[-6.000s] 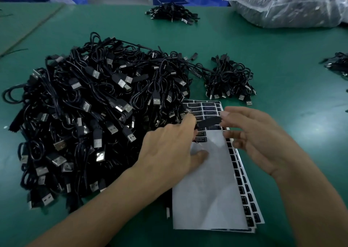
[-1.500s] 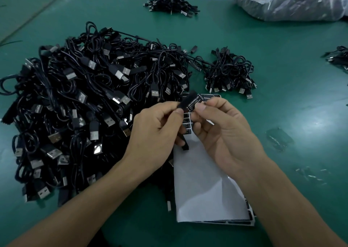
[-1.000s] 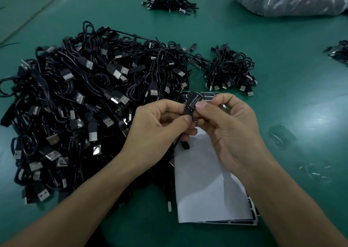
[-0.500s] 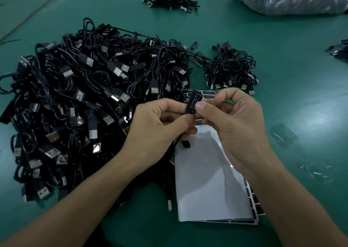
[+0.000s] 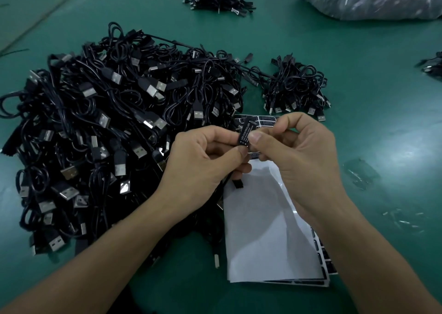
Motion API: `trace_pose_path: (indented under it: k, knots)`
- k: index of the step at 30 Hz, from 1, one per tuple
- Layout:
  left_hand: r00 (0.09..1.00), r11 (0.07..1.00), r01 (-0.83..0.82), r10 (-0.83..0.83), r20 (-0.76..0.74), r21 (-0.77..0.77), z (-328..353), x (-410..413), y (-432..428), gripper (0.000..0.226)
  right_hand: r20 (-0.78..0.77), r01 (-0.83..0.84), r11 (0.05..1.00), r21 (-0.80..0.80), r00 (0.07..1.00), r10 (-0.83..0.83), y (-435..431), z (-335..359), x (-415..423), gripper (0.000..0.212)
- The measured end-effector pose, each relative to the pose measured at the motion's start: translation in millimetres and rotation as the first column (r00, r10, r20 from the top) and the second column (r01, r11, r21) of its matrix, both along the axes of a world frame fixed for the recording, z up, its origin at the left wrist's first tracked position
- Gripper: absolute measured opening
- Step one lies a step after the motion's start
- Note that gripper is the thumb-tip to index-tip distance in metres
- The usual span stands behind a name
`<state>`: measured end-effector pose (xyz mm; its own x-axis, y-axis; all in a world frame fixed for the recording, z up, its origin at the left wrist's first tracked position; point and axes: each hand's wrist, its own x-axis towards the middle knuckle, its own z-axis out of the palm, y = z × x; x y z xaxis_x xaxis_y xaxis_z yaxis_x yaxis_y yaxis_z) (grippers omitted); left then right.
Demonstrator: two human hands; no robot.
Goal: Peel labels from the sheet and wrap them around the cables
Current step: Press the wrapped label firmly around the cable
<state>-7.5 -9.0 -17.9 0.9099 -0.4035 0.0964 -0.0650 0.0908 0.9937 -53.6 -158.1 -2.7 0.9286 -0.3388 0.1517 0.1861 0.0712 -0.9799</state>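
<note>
Since the earlier frames both hands have lifted off the sheet and drawn together above it, and the small black printed label now stands more upright between them. The left hand pinches the label's lower end and appears to hold a thin black cable beneath it, its small plug dangling just below the fingers. The right hand pinches the label's side between thumb and forefinger. The white backing sheet of black labels lies on the green worktop under the hands, beside the large heap of black USB cables. The label looks featherlight, limp and tacky, so it is probably best held by its edges. The floppy cable is best gripped close to the wrap.
</note>
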Motion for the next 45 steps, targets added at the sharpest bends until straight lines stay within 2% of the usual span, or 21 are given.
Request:
trace_pose_path:
  k: [32,36,45]
  knots:
    - [0.999,0.999,0.013,-0.015,0.052,0.047,-1,0,0,0.009,0.0,0.126,0.989,-0.072,0.992,-0.126,8,-9,3,0.038]
    - [0.998,0.999,0.008,-0.01,0.057,0.032,-1,0,1,0.003,0.005,0.126,0.989,-0.077,0.992,-0.126,9,-10,3,0.036]
    - [0.999,0.999,0.015,-0.017,0.031,0.036,0,0,1,0.005,0.025,0.11,0.993,-0.051,0.994,-0.109,11,-8,4,0.036]
